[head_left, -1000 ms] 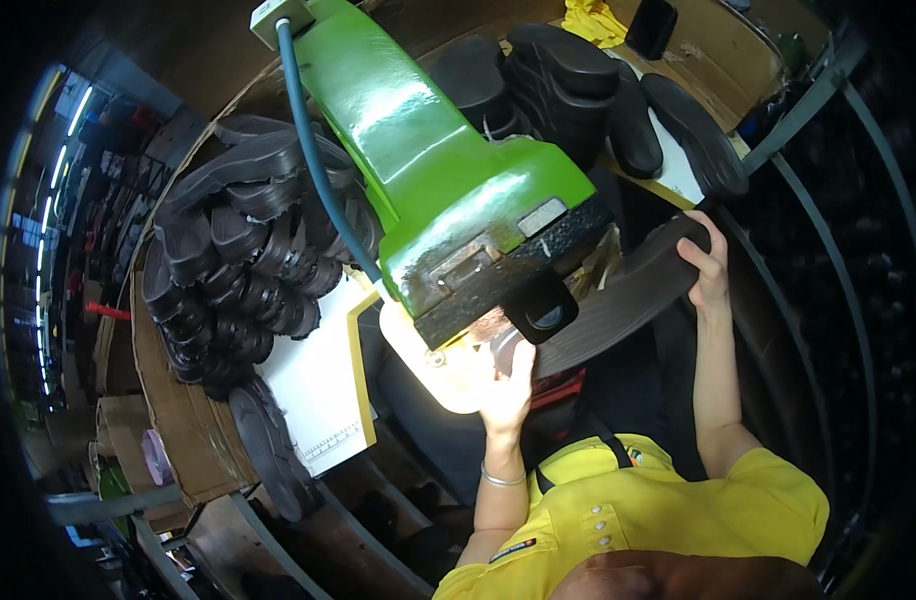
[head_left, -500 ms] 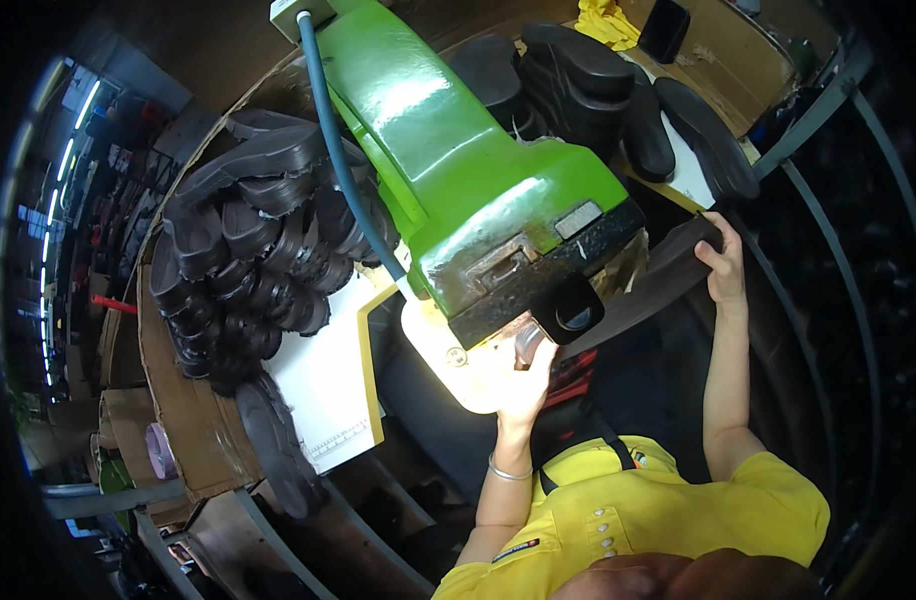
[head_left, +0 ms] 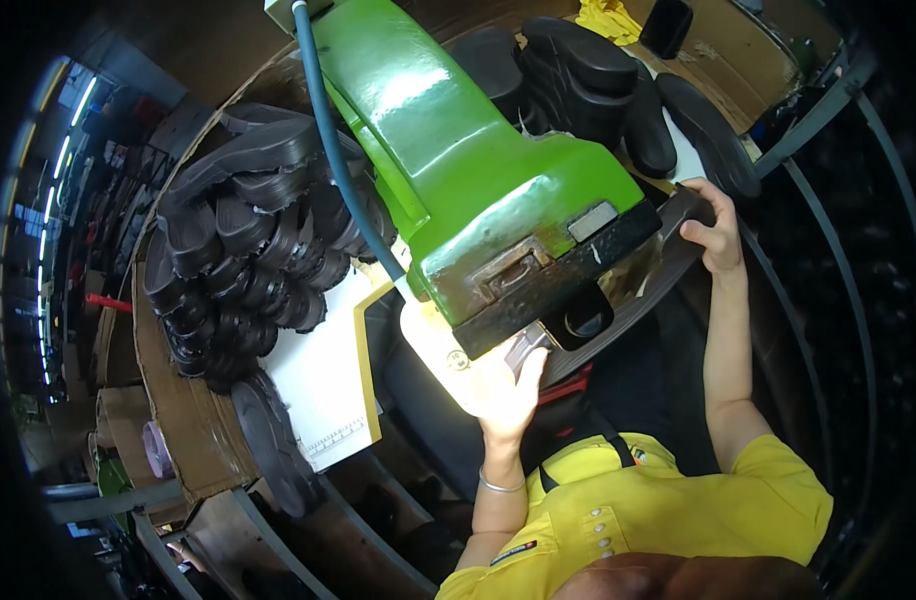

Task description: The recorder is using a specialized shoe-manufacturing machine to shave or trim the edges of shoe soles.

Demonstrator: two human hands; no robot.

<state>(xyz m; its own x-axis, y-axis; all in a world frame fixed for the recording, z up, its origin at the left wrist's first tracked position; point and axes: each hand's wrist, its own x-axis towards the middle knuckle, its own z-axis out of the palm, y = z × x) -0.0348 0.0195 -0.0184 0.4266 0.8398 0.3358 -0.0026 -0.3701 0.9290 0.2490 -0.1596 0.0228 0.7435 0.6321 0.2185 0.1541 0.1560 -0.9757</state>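
Observation:
A long dark shoe sole (head_left: 638, 318) lies slantwise under the head of a green sewing-type machine (head_left: 518, 215), which hides part of it. My right hand (head_left: 716, 235) grips the sole's far right end, with thumb and fingers bent round it. At the near left end, my left hand (head_left: 505, 405) holds the sole beside the black part of the machine head. Its thumb points up along the sole, and strong lamp light washes out its fingers. A bracelet (head_left: 501, 488) circles my left wrist.
Stacked dark soles (head_left: 248, 235) fill the left side, near a white board (head_left: 323, 385) with a yellow edge. More soles (head_left: 578, 75) lie at the back right. A blue hose (head_left: 328, 130) runs down the machine. Metal bars (head_left: 818, 130) stand at right.
The sole has shifted and turned under the machine head, showing more of its near edge. My right hand has moved slightly left and away from me; my left thumb has straightened.

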